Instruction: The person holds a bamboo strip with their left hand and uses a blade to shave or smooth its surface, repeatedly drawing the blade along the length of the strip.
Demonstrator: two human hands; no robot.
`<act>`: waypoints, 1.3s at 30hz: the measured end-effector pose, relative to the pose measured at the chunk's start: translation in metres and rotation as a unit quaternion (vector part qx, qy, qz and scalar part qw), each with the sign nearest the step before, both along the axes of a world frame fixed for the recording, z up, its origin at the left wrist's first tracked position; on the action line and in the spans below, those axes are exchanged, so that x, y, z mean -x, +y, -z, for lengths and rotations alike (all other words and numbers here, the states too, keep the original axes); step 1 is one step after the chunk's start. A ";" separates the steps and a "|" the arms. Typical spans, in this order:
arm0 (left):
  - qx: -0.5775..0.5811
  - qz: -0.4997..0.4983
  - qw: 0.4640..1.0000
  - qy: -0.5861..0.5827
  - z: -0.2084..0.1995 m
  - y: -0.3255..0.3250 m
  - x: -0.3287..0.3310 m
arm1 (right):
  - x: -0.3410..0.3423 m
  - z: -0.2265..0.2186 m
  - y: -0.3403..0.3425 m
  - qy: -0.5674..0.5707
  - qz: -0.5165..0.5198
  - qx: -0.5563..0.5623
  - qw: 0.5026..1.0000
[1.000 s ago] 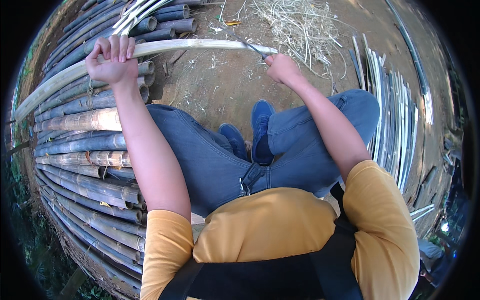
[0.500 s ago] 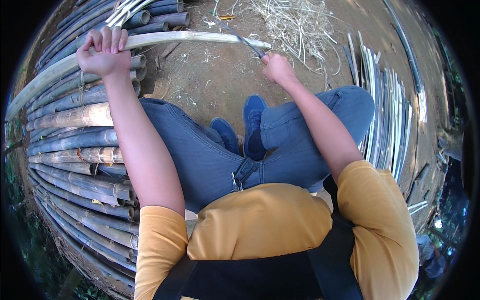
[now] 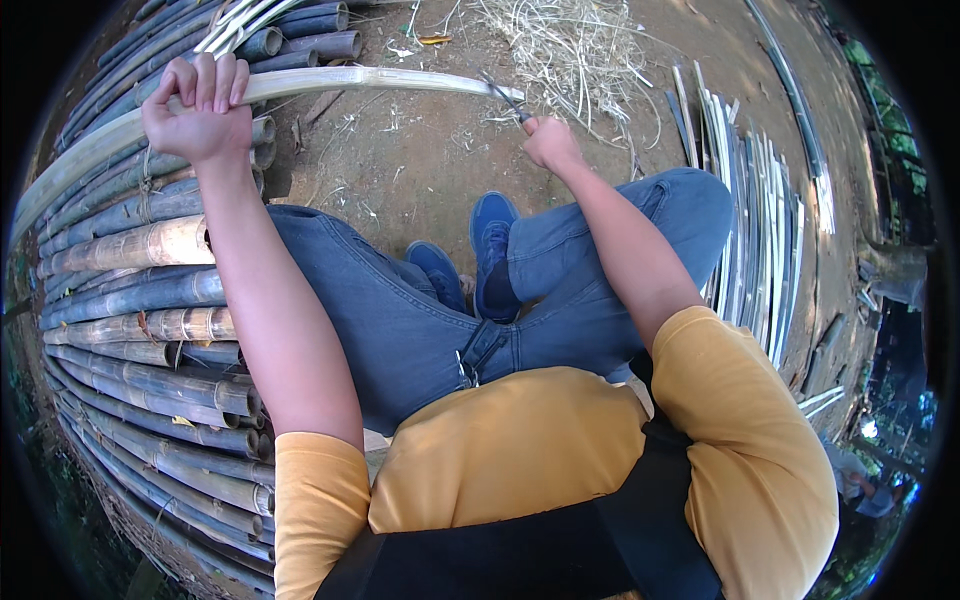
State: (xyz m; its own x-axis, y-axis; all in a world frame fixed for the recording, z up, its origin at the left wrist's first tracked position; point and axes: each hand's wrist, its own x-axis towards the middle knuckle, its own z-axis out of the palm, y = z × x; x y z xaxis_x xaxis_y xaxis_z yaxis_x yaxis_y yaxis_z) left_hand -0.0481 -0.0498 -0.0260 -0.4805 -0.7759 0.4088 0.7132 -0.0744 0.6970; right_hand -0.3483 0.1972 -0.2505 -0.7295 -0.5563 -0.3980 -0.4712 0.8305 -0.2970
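Note:
My left hand (image 3: pixel 200 110) is closed around a long pale bamboo strip (image 3: pixel 320 79), which runs from the far left rim across in front of me. The strip bows gently and its right end lies near my other hand. My right hand (image 3: pixel 551 144) grips the handle of a knife (image 3: pixel 505 97), its thin dark blade pointing up and to the left. That blade crosses the strip close to the strip's right end. Whether the edge bites into the strip, I cannot tell.
Stacked bamboo poles (image 3: pixel 140 290) fill the left side. Pale shavings (image 3: pixel 575 60) lie heaped on the dirt ahead. Split bamboo strips (image 3: pixel 755 210) are piled to my right, beyond my bent knee. A long pole (image 3: pixel 790 90) lies farther right. My shoes (image 3: pixel 492 240) rest on the ground between.
The knife's blade has shifted and now crosses the strip nearer its right end, at a different angle. The whole view has slid slightly, and both hands keep their holds.

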 end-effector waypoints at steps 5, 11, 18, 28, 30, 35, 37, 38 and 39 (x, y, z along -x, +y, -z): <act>-0.014 0.025 1.000 0.012 0.004 -0.013 -0.002 | 0.034 0.045 0.035 0.017 0.047 -0.065 0.997; -0.003 -0.016 1.000 -0.004 -0.001 -0.008 -0.005 | 0.001 0.016 -0.002 -0.030 0.032 -0.001 0.999; 0.006 0.039 0.999 0.024 0.003 -0.006 0.002 | 0.009 0.009 -0.005 -0.019 0.072 0.021 0.997; 0.037 0.074 0.996 0.018 0.002 -0.003 -0.009 | -0.066 -0.161 -0.004 -0.037 -0.151 0.157 0.975; 0.035 0.088 0.995 0.023 0.003 -0.006 -0.006 | -0.057 -0.157 0.004 -0.030 -0.181 0.123 0.975; 0.040 0.085 0.996 0.009 0.000 -0.003 -0.004 | -0.026 -0.123 0.003 -0.026 -0.148 0.024 0.988; 0.040 0.084 0.996 0.007 -0.004 0.001 -0.005 | -0.022 -0.124 0.006 -0.030 -0.148 0.026 0.988; 0.052 0.083 0.995 0.009 -0.008 0.001 -0.004 | -0.023 -0.128 0.003 -0.031 -0.153 0.029 0.987; 0.054 0.088 0.995 0.009 -0.006 0.004 0.003 | -0.027 -0.131 0.009 -0.034 -0.156 0.064 0.985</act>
